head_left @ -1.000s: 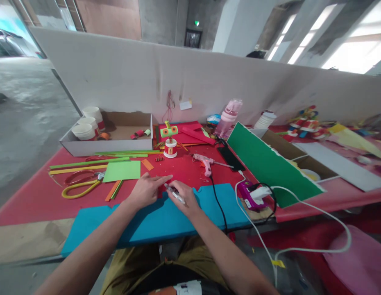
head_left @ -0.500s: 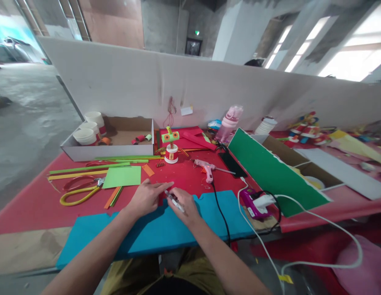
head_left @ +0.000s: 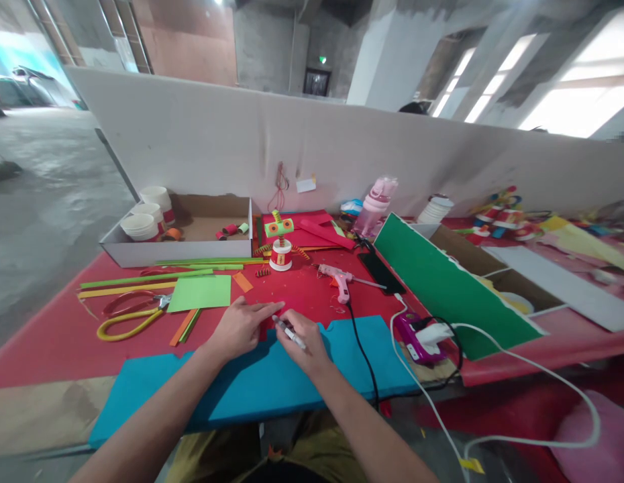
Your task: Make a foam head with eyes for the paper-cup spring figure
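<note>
My right hand point(head_left: 302, 337) is closed round a white pen point(head_left: 290, 332), its tip pointing up and left at the red tabletop. Just left of it, my left hand point(head_left: 243, 326) rests with the index finger stretched toward the pen tip. Under that finger a red piece seems to lie, hard to tell from the red table cover. Both forearms cross a blue sheet point(head_left: 362, 349) at the table's edge. Beyond the hands stands a small paper-cup figure point(head_left: 280, 255) with a green head and coiled arms. A pink glue gun point(head_left: 341, 278) lies to its right.
Yellow-handled pliers point(head_left: 131, 325), a light green sheet point(head_left: 200, 292) and paper strips lie left. A white-sided box point(head_left: 176, 251) holds paper cups. Right are a black phone point(head_left: 381, 272), a purple power socket point(head_left: 417, 339) with cables, and a green board point(head_left: 443, 288). A pink bottle point(head_left: 376, 204) stands behind.
The view has tilted slightly, so the table things sit a little lower. The pen has shifted slightly in angle and place in my right hand; my left hand has barely moved.
</note>
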A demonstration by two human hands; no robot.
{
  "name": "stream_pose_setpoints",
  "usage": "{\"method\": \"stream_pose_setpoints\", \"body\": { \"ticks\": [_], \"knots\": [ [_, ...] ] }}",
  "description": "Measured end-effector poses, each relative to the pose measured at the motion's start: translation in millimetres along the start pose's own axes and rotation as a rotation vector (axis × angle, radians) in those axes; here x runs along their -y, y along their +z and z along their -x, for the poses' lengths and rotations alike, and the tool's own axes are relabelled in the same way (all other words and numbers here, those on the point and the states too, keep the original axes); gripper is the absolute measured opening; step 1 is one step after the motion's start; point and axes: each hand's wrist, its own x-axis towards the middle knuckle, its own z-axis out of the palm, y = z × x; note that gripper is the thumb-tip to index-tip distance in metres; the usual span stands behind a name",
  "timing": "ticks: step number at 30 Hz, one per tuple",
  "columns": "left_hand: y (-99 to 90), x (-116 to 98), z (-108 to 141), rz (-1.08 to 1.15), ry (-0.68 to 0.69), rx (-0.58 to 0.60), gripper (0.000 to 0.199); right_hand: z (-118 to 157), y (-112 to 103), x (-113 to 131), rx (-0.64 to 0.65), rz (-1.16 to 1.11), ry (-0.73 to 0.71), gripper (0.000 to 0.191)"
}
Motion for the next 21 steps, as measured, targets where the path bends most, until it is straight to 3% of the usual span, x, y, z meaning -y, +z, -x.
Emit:
{"method": "stream_pose_setpoints", "body": {
  "ticks": [21],
  "knots": [
    [-0.9,-0.7,0.4,0.021,0.003,-0.009,0.072,-0.7,-8.5,-4.6,-0.03,-0.012,0.07,0.011]
  ]
}}
